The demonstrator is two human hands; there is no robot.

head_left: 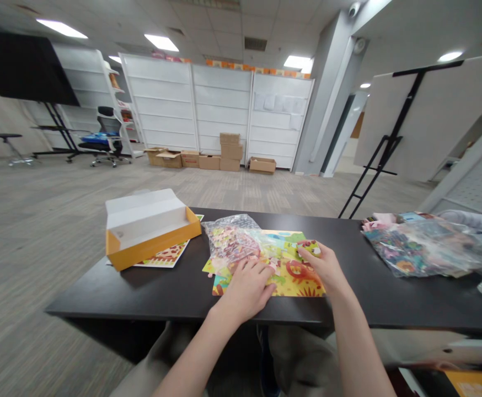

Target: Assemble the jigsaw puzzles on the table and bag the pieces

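Note:
A colourful picture sheet (294,284) lies near the front edge of the dark table, with a clear plastic bag of puzzle pieces (228,237) over its left part. My left hand (249,284) rests palm down at the bag's lower edge, fingers spread over loose pieces and the sheet. Above the sheet's right side, my right hand (323,264) pinches a green and red puzzle piece (310,248) between thumb and fingers. What lies beneath my left palm is hidden.
An open yellow box (154,242) stands at the table's left, partly on a giraffe-patterned sheet (169,256). Clear bags of colourful items (414,248) lie on the dark table (142,298) at the right. Cardboard boxes (229,157) stand by the far shelves.

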